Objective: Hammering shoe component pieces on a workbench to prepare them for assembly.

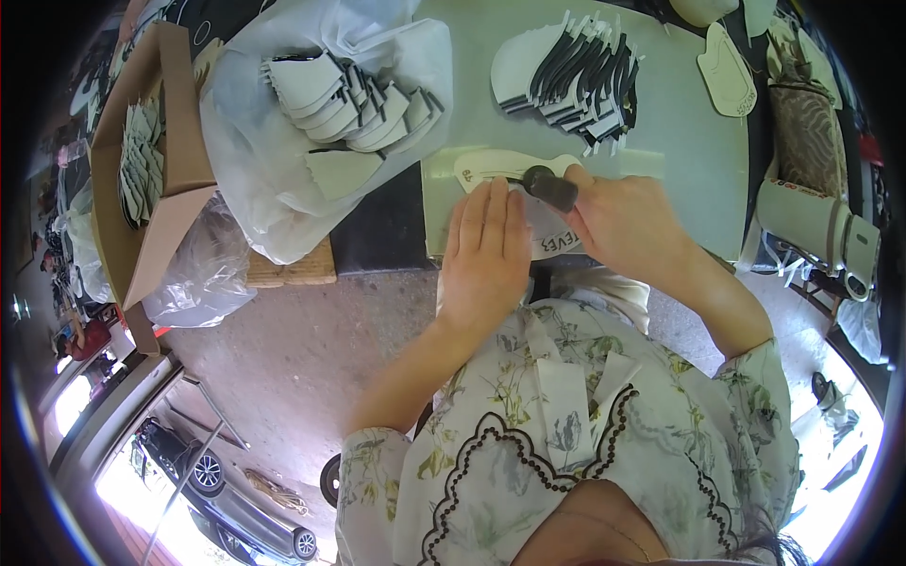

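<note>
My left hand (486, 250) lies flat, fingers stretched out and side by side, on pale flat pieces at the table's near edge. A cream insole-shaped piece (481, 166) with dark marks shows beyond its fingertips. My right hand (628, 217) is closed at a dark, thick cylindrical tool (550, 189), whose exact kind I cannot make out. A thin dark part of the tool points toward my left fingertips. Between my hands shows a whitish piece (557, 243) with dark lettering. The undersides of both hands are hidden.
A fanned stack of white pieces with dark edges (576, 80) lies at the far side of the green table (703, 203). Similar pieces (349, 108) sit on a plastic bag (231, 141). A cardboard box (184, 141) stands left. A pale template (727, 71) lies far right.
</note>
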`<state>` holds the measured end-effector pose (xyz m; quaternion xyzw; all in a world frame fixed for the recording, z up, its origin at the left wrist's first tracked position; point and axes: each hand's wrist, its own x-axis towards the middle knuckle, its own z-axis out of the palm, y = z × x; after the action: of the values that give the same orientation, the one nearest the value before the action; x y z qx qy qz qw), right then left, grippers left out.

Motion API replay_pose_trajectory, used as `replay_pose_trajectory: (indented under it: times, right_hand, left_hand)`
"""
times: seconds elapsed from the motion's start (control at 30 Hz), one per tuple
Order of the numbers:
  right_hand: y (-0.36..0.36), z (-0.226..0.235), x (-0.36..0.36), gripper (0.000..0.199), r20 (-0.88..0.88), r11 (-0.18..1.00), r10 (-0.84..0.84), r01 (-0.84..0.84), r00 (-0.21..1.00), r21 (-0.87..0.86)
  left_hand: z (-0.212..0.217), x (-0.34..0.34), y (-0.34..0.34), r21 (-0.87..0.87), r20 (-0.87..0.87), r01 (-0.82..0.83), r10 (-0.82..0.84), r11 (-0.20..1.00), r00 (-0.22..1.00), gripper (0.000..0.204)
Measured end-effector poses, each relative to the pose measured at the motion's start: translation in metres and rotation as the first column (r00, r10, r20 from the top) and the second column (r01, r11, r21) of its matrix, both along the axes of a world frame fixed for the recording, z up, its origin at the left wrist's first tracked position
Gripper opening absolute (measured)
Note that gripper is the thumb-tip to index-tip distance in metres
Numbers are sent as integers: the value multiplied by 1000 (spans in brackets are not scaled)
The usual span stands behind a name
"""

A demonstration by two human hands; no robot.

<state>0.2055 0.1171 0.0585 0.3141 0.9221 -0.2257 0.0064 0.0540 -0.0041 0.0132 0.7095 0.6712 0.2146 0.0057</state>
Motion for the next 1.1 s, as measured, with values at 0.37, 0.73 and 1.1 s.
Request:
replay_pose_trajectory:
  times: [0.37, 0.73, 1.1]
  right_hand:
    - [2, 6, -4, 32, 93, 1000, -18, 18, 995, 1]
    - [4, 3, -3, 31, 96, 1000, 4, -5, 995, 8]
    - [10, 6, -15, 32, 15, 999, 32, -32, 999, 10]
  left_hand:
    - [-5, -49, 20, 53, 252, 136, -145, 989, 957, 38]
    - [-7, -58, 20, 42, 155, 200, -204, 979, 967, 35]
    - [-2, -60, 22, 51, 188, 239, -244, 970, 951, 36]
